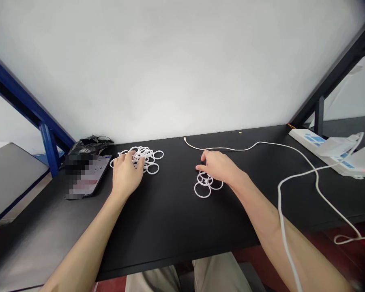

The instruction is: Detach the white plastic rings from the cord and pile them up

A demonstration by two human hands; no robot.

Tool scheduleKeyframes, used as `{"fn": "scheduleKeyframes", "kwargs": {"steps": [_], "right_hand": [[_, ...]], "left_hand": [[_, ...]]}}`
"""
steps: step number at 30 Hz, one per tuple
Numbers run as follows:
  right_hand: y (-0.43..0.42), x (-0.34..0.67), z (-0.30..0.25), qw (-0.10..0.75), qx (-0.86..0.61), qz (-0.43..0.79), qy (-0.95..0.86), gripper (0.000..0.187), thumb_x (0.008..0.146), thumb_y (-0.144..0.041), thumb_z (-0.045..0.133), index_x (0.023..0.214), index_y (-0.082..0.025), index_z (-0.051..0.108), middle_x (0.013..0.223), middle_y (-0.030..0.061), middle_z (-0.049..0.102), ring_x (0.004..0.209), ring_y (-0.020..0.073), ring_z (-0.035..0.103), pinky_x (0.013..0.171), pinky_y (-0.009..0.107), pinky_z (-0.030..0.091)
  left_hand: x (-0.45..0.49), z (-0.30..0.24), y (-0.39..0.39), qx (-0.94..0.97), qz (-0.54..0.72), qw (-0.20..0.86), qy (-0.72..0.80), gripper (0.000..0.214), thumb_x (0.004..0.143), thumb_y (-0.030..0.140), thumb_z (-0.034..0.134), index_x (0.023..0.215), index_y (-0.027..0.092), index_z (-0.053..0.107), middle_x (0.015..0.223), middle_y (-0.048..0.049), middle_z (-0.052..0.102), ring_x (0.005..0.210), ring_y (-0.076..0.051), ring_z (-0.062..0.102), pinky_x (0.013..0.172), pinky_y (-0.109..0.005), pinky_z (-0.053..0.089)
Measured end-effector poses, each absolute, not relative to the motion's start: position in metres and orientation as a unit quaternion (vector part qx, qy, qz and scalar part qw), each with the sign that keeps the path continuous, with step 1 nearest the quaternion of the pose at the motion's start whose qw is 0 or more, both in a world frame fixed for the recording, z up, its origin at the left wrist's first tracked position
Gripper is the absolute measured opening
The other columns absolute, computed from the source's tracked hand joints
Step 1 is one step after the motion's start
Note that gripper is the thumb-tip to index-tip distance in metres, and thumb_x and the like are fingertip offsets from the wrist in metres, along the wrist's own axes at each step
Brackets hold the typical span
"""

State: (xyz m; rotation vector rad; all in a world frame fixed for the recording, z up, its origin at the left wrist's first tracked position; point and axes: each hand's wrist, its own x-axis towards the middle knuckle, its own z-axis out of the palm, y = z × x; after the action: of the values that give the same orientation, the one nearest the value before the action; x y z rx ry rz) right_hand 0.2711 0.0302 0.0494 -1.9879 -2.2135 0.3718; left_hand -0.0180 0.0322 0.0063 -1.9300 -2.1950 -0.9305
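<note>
A heap of white rings [147,156] lies on the black table [170,219] at the back left. My left hand [126,172] rests on the near side of that heap, fingers spread among the rings. A smaller cluster of white rings [205,184] lies near the middle. My right hand [219,166] hovers over its far edge with fingers curled down; whether it pinches a ring is hidden.
A phone [86,174] lies left of the heap, with a black crumpled bag [89,144] behind it. A white cable [280,186] runs across the right side to a power strip [322,150]. A blue frame [48,150] stands at the left.
</note>
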Motion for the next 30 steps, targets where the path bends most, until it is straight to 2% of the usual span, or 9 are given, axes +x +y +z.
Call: {"fn": "scheduleKeyframes", "kwargs": {"steps": [5, 8, 10, 14, 18, 25, 28, 30], "right_hand": [[0.034, 0.263, 0.042, 0.155, -0.598, 0.187, -0.764, 0.006, 0.085, -0.023, 0.06, 0.09, -0.02, 0.062, 0.09, 0.0039, 0.068, 0.083, 0.0177, 0.064, 0.069, 0.028, 0.045], [0.036, 0.256, 0.038, 0.215, -0.58, 0.188, -0.763, 0.009, 0.083, -0.015, 0.06, 0.091, -0.018, 0.063, 0.09, 0.0043, 0.066, 0.081, 0.0159, 0.063, 0.073, 0.029, 0.047], [0.037, 0.251, 0.035, 0.259, -0.557, 0.189, -0.766, 0.012, 0.083, -0.014, 0.06, 0.094, -0.018, 0.063, 0.092, 0.0046, 0.064, 0.079, 0.0146, 0.062, 0.074, 0.03, 0.049], [0.036, 0.24, 0.029, 0.353, -0.492, 0.203, -0.769, 0.015, 0.086, -0.014, 0.058, 0.1, -0.019, 0.062, 0.096, 0.0036, 0.061, 0.077, 0.012, 0.06, 0.076, 0.029, 0.052], [0.032, 0.231, 0.029, 0.414, -0.43, 0.214, -0.773, 0.017, 0.088, -0.014, 0.055, 0.103, -0.021, 0.062, 0.101, 0.0033, 0.06, 0.083, 0.012, 0.061, 0.079, 0.03, 0.054], [0.023, 0.218, 0.03, 0.47, -0.377, 0.236, -0.762, 0.025, 0.087, -0.017, 0.059, 0.111, -0.023, 0.058, 0.106, 0.0035, 0.059, 0.089, 0.0125, 0.063, 0.085, 0.031, 0.056], [0.02, 0.213, 0.028, 0.48, -0.414, 0.269, -0.725, 0.03, 0.084, -0.026, 0.066, 0.112, -0.022, 0.055, 0.1, 0.0032, 0.064, 0.083, 0.0139, 0.066, 0.078, 0.032, 0.058], [0.017, 0.211, 0.027, 0.469, -0.435, 0.294, -0.71, 0.024, 0.085, -0.031, 0.065, 0.106, -0.022, 0.055, 0.088, 0.001, 0.069, 0.075, 0.0144, 0.067, 0.072, 0.032, 0.057]], "left_hand": [[-0.013, 0.011, 0.025, -0.629, -0.3, 0.094, -0.712, 0.048, 0.088, 0.045, 0.047, 0.122, 0.014, 0.061, 0.115, -0.0184, 0.056, 0.112, -0.036, 0.05, 0.099, -0.049, 0.04], [0.0, 0.018, 0.016, -0.657, -0.335, 0.097, -0.668, 0.038, 0.089, 0.041, 0.048, 0.114, 0.017, 0.063, 0.111, -0.0151, 0.057, 0.109, -0.033, 0.051, 0.098, -0.047, 0.04], [0.013, 0.02, 0.008, -0.702, -0.352, 0.057, -0.616, 0.03, 0.091, 0.038, 0.047, 0.109, 0.019, 0.062, 0.104, -0.0109, 0.061, 0.104, -0.029, 0.054, 0.095, -0.044, 0.043], [0.037, 0.016, -0.003, -0.774, -0.332, -0.076, -0.534, 0.025, 0.093, 0.037, 0.047, 0.106, 0.021, 0.062, 0.096, -0.0053, 0.065, 0.096, -0.023, 0.058, 0.087, -0.037, 0.048], [0.046, 0.012, -0.005, -0.767, -0.326, -0.156, -0.53, 0.03, 0.093, 0.041, 0.049, 0.113, 0.022, 0.061, 0.094, -0.0036, 0.067, 0.09, -0.021, 0.061, 0.08, -0.034, 0.049], [0.047, 0.02, -0.005, -0.71, -0.39, -0.216, -0.545, 0.021, 0.091, 0.031, 0.05, 0.107, 0.024, 0.061, 0.083, 0.0021, 0.072, 0.066, -0.013, 0.059, 0.064, -0.026, 0.044], [0.047, 0.023, -0.006, -0.678, -0.436, -0.223, -0.548, 0.019, 0.091, 0.031, 0.051, 0.106, 0.024, 0.059, 0.079, 0.0031, 0.072, 0.065, -0.012, 0.058, 0.063, -0.024, 0.043], [0.046, 0.024, -0.007, -0.658, -0.461, -0.22, -0.553, 0.018, 0.09, 0.031, 0.052, 0.105, 0.024, 0.058, 0.077, 0.0038, 0.071, 0.063, -0.011, 0.057, 0.063, -0.024, 0.044]]}}
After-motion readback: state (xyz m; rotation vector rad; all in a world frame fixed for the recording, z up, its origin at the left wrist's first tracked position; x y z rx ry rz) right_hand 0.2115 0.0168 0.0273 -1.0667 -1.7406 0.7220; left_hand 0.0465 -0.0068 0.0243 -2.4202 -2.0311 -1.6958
